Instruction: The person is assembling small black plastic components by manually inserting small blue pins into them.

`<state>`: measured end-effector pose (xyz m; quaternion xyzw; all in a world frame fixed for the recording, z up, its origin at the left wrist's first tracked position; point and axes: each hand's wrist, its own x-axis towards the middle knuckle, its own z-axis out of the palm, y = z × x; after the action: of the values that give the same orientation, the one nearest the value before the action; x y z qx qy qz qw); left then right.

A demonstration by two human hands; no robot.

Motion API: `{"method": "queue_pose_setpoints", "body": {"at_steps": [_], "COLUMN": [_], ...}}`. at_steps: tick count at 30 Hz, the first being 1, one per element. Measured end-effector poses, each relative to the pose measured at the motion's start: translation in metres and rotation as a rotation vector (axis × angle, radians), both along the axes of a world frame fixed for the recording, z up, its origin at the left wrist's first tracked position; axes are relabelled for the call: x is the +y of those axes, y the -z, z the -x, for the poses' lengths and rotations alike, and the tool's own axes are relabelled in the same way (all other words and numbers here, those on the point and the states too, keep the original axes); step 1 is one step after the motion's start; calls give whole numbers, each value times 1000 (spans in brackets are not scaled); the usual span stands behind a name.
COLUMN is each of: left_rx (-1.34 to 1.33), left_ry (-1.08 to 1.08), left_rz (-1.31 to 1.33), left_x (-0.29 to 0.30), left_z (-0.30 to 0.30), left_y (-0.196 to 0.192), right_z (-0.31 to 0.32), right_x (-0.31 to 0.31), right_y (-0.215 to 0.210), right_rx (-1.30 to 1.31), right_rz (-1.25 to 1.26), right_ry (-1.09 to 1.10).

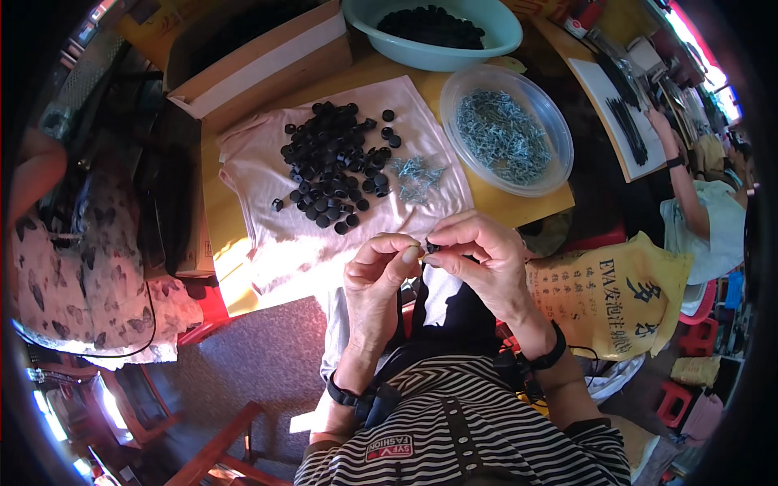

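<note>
My two hands meet just off the near edge of the table, fingertips almost touching. Between thumb and fingers, my right hand (485, 261) pinches a small black plastic cap (432, 245). My left hand (375, 271) is pinched closed beside it; whatever its fingertips hold is too small to make out. Beyond them, a heap of the same black caps (328, 166) lies on a pale pink cloth (259, 190). A small pile of thin silvery metal pins (417, 180) sits on the cloth at the heap's right.
At the right, a clear round tub (561, 154) holds many metal pins. A pale green basin (361, 26) of black pieces and a cardboard box (267, 69) stand at the back. A yellow sack (608, 300) lies right of me. Other people sit on both sides.
</note>
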<state>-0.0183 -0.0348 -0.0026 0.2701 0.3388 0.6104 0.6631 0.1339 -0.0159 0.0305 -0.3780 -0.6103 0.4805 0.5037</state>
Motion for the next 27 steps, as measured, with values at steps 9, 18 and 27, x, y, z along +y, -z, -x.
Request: {"method": "queue_pose_setpoints", "body": {"at_steps": [9, 18, 27], "left_rx": [-2, -39, 1025], "left_ry": [-31, -32, -180], "left_rz": [57, 15, -349], "left_x": [-5, -2, 34], "left_z": [-7, -4, 22], "left_y": [0, 6, -4], "right_z": [3, 4, -6], "right_x": [-4, -7, 2], "right_y": [4, 9, 24], "right_rx": [-86, 36, 241], "right_rz": [-24, 91, 299], "right_ry": [12, -45, 2]}}
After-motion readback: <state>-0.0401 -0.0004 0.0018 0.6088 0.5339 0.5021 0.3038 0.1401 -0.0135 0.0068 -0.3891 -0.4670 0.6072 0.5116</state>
